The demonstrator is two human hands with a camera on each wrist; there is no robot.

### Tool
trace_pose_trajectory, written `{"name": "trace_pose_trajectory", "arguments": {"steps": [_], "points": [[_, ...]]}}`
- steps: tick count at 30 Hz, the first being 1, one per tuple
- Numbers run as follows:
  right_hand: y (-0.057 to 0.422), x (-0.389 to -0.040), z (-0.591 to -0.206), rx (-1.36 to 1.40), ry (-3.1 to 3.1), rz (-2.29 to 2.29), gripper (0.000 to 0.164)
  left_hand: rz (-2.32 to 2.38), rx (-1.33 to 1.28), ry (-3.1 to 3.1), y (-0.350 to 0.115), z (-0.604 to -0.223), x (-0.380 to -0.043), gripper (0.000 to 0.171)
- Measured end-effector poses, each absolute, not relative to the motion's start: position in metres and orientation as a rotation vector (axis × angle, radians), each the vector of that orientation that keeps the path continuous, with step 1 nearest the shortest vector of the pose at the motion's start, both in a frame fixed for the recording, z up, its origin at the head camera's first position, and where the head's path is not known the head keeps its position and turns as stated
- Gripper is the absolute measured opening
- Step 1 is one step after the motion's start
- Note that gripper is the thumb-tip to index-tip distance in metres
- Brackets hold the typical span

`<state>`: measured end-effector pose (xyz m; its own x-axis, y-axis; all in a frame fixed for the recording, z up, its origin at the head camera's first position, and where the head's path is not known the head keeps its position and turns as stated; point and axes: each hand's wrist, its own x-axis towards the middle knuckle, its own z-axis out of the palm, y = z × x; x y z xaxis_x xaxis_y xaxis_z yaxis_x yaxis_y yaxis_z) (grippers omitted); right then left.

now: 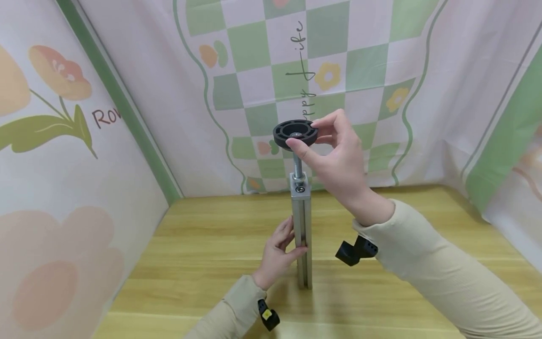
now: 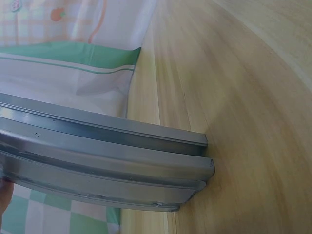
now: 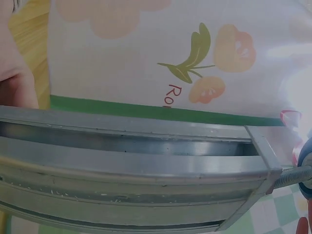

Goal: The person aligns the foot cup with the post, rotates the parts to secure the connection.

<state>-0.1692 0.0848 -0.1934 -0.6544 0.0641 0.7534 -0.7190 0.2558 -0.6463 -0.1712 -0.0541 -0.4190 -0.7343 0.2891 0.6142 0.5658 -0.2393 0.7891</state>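
A slotted aluminium profile [image 1: 302, 235] stands upright on the wooden table. From the plate on its top rises a threaded rod [image 1: 298, 165] that carries a round black levelling foot [image 1: 279, 137]. My right hand [image 1: 343, 162] pinches the rim of this foot between thumb and fingers. Lower down, my left hand [image 1: 277, 256] grips the profile from the left side, thumb in front. In the left wrist view the lower end of the profile [image 2: 107, 151] meets the table. The right wrist view shows the profile's end plate [image 3: 263, 156] and the threaded rod [image 3: 292, 176] beside it.
The wooden table [image 1: 203, 245] spreads around the profile. Printed cloth hangs behind it [image 1: 203, 169] and on both sides. Black camera mounts sit on both wrists, below the sleeves.
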Motion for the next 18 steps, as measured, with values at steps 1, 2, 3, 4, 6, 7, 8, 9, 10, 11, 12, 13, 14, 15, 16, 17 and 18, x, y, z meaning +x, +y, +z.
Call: {"name": "trace_pose_trajectory", "arguments": {"steps": [1,2,3,4,6,7,8,9,10,11,12,13,14,15,16,17,18], "points": [[0.084,-0.169,-0.193,0.594,-1.848,1.457,0.035,-2.087,-1.037,-1.803,-0.054,-0.419,-0.171,0.071],[0.084,-0.169,-0.193,0.597,-1.846,1.449,0.035,-2.081,-1.042,-1.801,-0.054,-0.419,-0.171,0.072],[0.084,-0.170,-0.194,0.603,-1.843,1.444,0.035,-2.074,-1.049,-1.799,-0.054,-0.418,-0.171,0.073],[0.084,-0.170,-0.194,0.611,-1.838,1.442,0.034,-2.070,-1.056,-1.797,-0.054,-0.418,-0.172,0.075],[0.085,-0.171,-0.194,0.635,-1.838,1.455,0.033,-2.060,-1.067,-1.792,-0.054,-0.418,-0.172,0.078],[0.086,-0.172,-0.194,0.656,-1.838,1.475,0.032,-2.054,-1.074,-1.789,-0.054,-0.419,-0.172,0.079],[0.088,-0.173,-0.194,0.682,-1.837,1.509,0.030,-2.052,-1.077,-1.787,-0.054,-0.419,-0.172,0.079],[0.089,-0.174,-0.194,0.714,-1.837,1.560,0.029,-2.055,-1.075,-1.787,-0.054,-0.419,-0.172,0.080],[0.091,-0.176,-0.194,0.752,-1.840,1.622,0.029,-2.054,-1.076,-1.785,-0.054,-0.420,-0.172,0.080],[0.093,-0.178,-0.193,0.805,-1.836,1.701,0.029,-2.053,-1.078,-1.782,-0.054,-0.420,-0.172,0.081],[0.096,-0.180,-0.192,0.863,-1.825,1.791,0.029,-2.051,-1.078,-1.782,-0.054,-0.420,-0.172,0.080],[0.098,-0.184,-0.191,0.923,-1.807,1.891,0.031,-2.049,-1.080,-1.780,-0.054,-0.420,-0.173,0.079],[0.100,-0.187,-0.190,0.986,-1.788,1.991,0.033,-2.051,-1.080,-1.777,-0.054,-0.420,-0.173,0.079],[0.101,-0.191,-0.189,1.055,-1.768,2.084,0.036,-2.050,-1.083,-1.772,-0.054,-0.420,-0.173,0.078],[0.103,-0.195,-0.188,1.123,-1.749,2.166,0.038,-2.045,-1.089,-1.767,-0.054,-0.419,-0.173,0.078],[0.104,-0.199,-0.188,1.187,-1.729,2.237,0.041,-2.047,-1.091,-1.761,-0.053,-0.419,-0.173,0.077],[0.105,-0.203,-0.187,1.241,-1.715,2.294,0.044,-2.048,-1.094,-1.757,-0.053,-0.419,-0.173,0.077]]}}
